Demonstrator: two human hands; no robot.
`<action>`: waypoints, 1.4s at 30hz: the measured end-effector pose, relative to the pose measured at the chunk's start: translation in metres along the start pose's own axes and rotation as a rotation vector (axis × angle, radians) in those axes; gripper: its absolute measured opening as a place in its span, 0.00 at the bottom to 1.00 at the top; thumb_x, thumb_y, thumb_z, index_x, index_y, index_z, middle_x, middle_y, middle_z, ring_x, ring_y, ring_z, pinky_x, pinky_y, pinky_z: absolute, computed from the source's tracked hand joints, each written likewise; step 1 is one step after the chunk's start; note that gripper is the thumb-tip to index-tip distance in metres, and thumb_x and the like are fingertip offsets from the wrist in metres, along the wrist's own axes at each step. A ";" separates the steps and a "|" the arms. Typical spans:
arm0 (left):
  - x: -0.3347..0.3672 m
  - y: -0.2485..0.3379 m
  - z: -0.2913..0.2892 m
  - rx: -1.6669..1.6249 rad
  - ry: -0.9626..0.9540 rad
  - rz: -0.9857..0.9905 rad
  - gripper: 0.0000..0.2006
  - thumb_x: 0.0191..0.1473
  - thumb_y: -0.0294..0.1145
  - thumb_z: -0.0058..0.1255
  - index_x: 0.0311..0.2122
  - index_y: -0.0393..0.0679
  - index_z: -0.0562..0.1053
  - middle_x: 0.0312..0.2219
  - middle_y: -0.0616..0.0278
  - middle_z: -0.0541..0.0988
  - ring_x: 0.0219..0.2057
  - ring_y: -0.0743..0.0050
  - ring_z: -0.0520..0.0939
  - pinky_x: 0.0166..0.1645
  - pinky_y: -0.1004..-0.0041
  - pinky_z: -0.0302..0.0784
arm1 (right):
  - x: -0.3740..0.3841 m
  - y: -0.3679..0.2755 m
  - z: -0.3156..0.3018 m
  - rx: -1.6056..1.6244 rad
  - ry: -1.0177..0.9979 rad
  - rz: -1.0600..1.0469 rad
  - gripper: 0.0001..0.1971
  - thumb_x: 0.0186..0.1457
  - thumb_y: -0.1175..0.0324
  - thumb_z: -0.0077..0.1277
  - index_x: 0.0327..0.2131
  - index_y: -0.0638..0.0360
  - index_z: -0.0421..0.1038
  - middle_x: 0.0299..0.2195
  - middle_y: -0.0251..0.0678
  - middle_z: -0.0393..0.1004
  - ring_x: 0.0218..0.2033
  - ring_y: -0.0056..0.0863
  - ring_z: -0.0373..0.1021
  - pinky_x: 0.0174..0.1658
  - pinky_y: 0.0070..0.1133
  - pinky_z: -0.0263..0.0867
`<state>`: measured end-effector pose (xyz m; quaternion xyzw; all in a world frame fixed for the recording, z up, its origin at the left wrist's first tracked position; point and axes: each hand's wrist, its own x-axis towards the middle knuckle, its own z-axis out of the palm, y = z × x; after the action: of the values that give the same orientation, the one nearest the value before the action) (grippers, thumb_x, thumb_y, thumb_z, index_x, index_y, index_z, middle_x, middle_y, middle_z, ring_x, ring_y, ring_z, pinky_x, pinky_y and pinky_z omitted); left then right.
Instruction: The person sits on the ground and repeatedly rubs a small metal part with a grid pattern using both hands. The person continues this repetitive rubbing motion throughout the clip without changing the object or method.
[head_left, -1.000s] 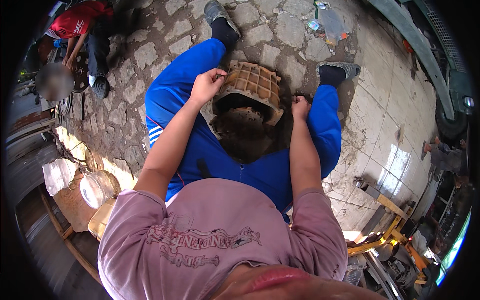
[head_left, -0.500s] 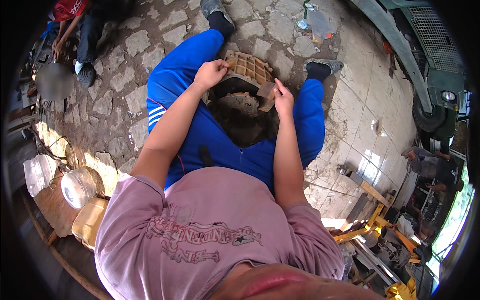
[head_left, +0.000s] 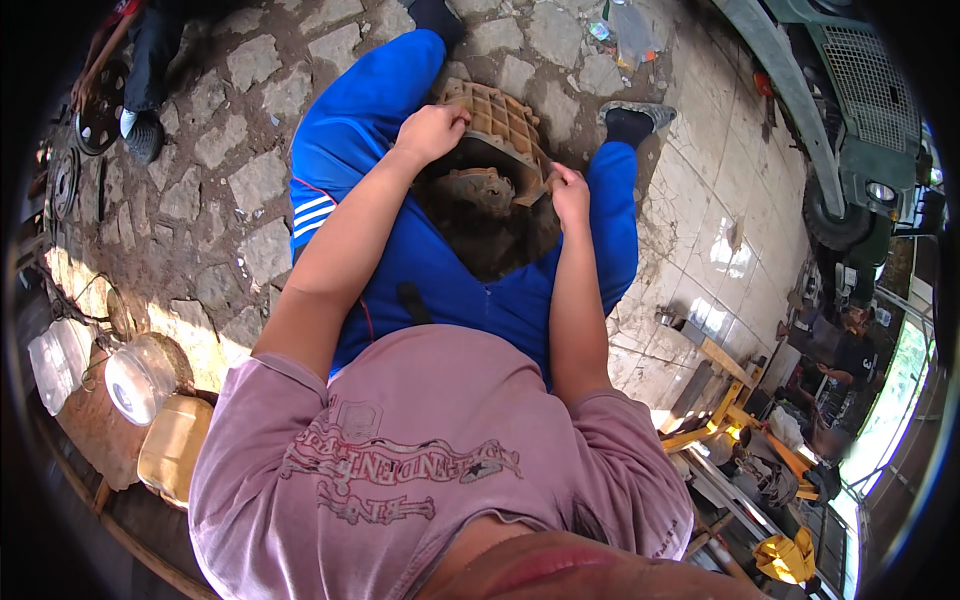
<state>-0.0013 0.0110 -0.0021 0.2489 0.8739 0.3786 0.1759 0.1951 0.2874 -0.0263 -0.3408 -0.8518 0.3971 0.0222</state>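
Observation:
A ribbed, rust-brown cast metal housing (head_left: pixel 497 125) stands between my spread legs, its hollow side toward me. My left hand (head_left: pixel 433 133) is closed on the housing's upper left rim, thumb and fingers pinched together. At the lower right rim my right hand (head_left: pixel 569 196) is closed, fingertips pinching the edge of a thin brown piece (head_left: pixel 531 190). That piece lies against the housing's rim; its kind cannot be made out. Inside the dark hollow sits a rough, round-edged metal part (head_left: pixel 474 187).
Uneven paving stones (head_left: pixel 255 185) surround me on the left, pale cracked tiles (head_left: pixel 690 220) on the right. A green vehicle (head_left: pixel 870 120) stands at the far right. Plastic containers (head_left: pixel 175 445) sit at left. Another person's leg (head_left: pixel 150 65) is at upper left, near a round metal disc (head_left: pixel 100 110).
The brown piece, which showed a broad flat face before, now appears narrower at the rim. My right fingers have curled in from being stretched. The view has shifted slightly.

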 end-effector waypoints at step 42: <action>0.012 0.001 0.002 0.023 0.021 -0.165 0.24 0.74 0.51 0.33 0.44 0.41 0.74 0.43 0.39 0.82 0.50 0.33 0.80 0.54 0.43 0.74 | -0.005 -0.016 0.004 -0.288 -0.088 -0.174 0.25 0.73 0.48 0.40 0.46 0.60 0.80 0.48 0.52 0.80 0.52 0.54 0.74 0.56 0.42 0.68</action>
<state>-0.0095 0.0197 -0.0043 0.1743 0.8976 0.3552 0.1945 0.1886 0.2742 -0.0164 -0.2479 -0.9263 0.2820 -0.0299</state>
